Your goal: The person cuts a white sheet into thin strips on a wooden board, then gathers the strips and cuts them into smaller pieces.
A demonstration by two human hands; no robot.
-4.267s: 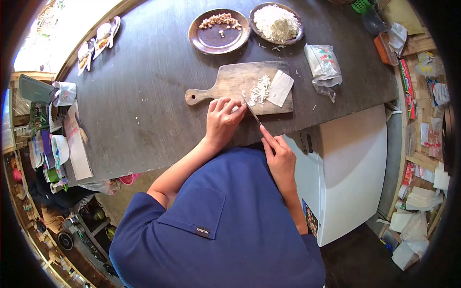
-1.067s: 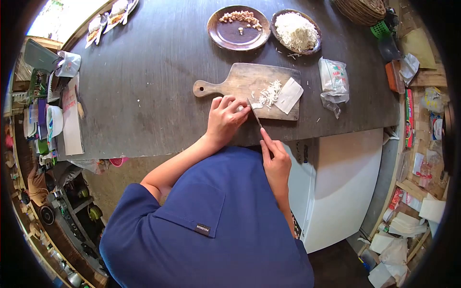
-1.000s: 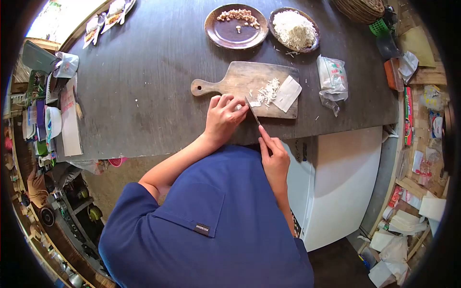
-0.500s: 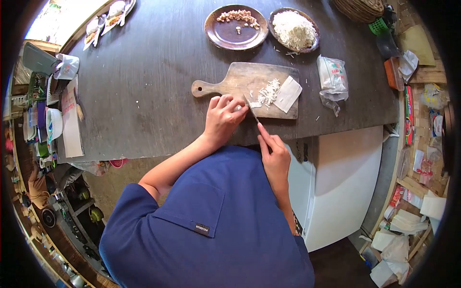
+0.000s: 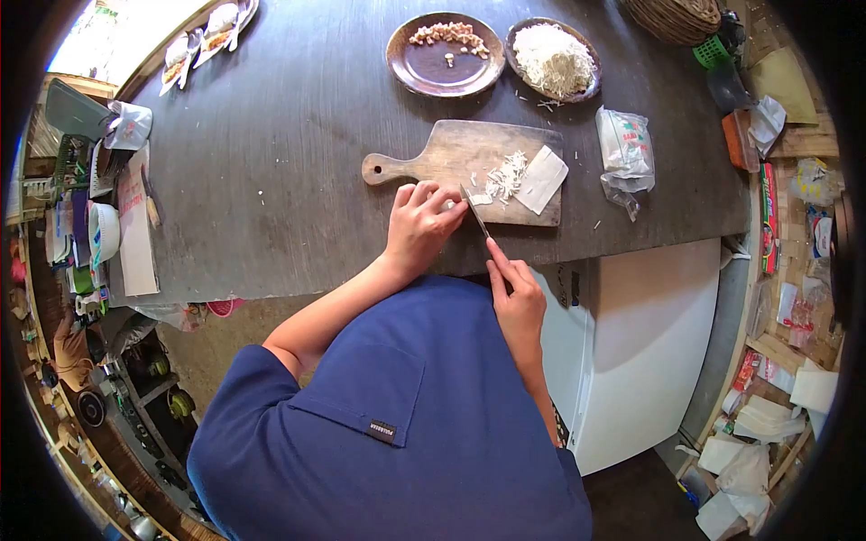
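My right hand [image 5: 516, 288] is closed around the handle of a knife [image 5: 478, 216], its blade slanting up and left over the lower part of the wooden cutting board [image 5: 451, 153]. My left hand [image 5: 424, 221] has its fingers curled at the board's lower edge, pressed on a small white piece mostly hidden under the fingertips, close beside the blade. Right of the blade lies a small heap of thin white strips [image 5: 508, 176]. A flat white slab [image 5: 542, 180] rests at the board's right side.
Behind the board stand a brown plate [image 5: 442, 81] with chopped brown pieces and a second plate [image 5: 586, 93] heaped with white shreds. A plastic packet [image 5: 625, 149] lies to the right. Baskets and utensils crowd the table's left end; a white appliance [image 5: 649, 352] stands below the front edge.
The knife blade has shifted very slightly beside my left fingertips. Otherwise the hands and things hold nearly the same places; the whole view has moved a few pixels.
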